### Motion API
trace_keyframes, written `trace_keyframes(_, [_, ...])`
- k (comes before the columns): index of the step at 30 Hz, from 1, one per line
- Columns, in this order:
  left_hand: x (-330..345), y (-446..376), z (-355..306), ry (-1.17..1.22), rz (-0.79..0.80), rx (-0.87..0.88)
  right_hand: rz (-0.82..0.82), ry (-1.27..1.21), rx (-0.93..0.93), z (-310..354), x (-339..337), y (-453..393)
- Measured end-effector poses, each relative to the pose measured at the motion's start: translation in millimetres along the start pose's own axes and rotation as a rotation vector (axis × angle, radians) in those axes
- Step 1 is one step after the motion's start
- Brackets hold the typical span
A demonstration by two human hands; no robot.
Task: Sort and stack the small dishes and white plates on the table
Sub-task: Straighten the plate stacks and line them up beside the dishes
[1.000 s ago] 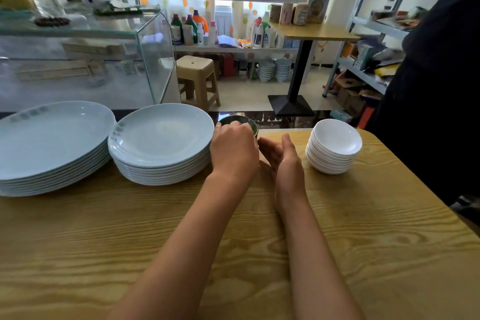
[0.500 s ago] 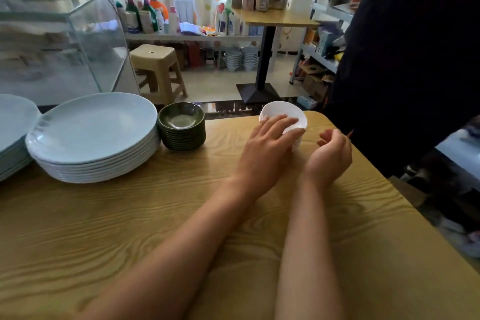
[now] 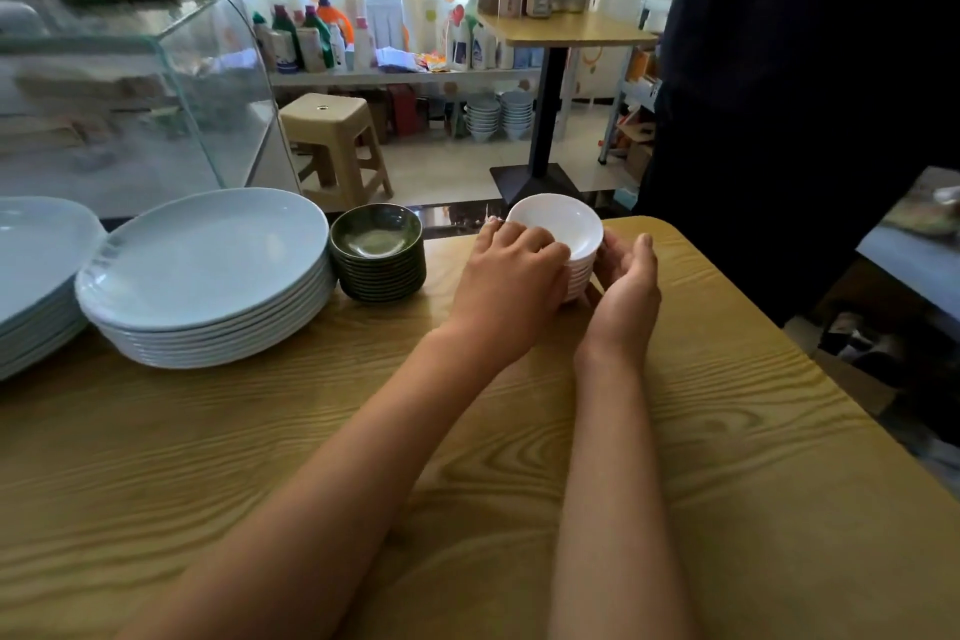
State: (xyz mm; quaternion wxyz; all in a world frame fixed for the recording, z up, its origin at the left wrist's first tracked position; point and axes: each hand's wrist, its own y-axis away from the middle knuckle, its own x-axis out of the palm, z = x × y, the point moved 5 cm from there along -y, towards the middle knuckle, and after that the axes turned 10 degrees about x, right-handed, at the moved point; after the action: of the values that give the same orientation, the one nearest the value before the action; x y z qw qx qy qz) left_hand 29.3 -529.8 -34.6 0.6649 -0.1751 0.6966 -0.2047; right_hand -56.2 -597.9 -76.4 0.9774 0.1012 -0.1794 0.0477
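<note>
A stack of small white dishes stands near the far edge of the wooden table. My left hand curls round its left side, and my right hand cups its right side with the fingers bent against the stack. To the left stands a stack of small dark green dishes. Beside that sits a stack of large white plates. A second stack of white plates is cut off by the left edge.
A glass display case rises behind the plates. A person in dark clothing stands close at the table's far right corner. Beyond the table are a beige plastic stool, a small pedestal table and shelves with bottles.
My left hand left the green dishes and moved right to the white stack. My right hand went from a loose fist to cupping the stack's right side. The view shifted right.
</note>
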Motion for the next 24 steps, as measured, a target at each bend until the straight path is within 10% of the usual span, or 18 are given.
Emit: trace_keyframes(24, [-35.8,2.4,57.6,0.077,0.163,-0.305,0.425,0.147,0.042,-21.0,56.0,24.7])
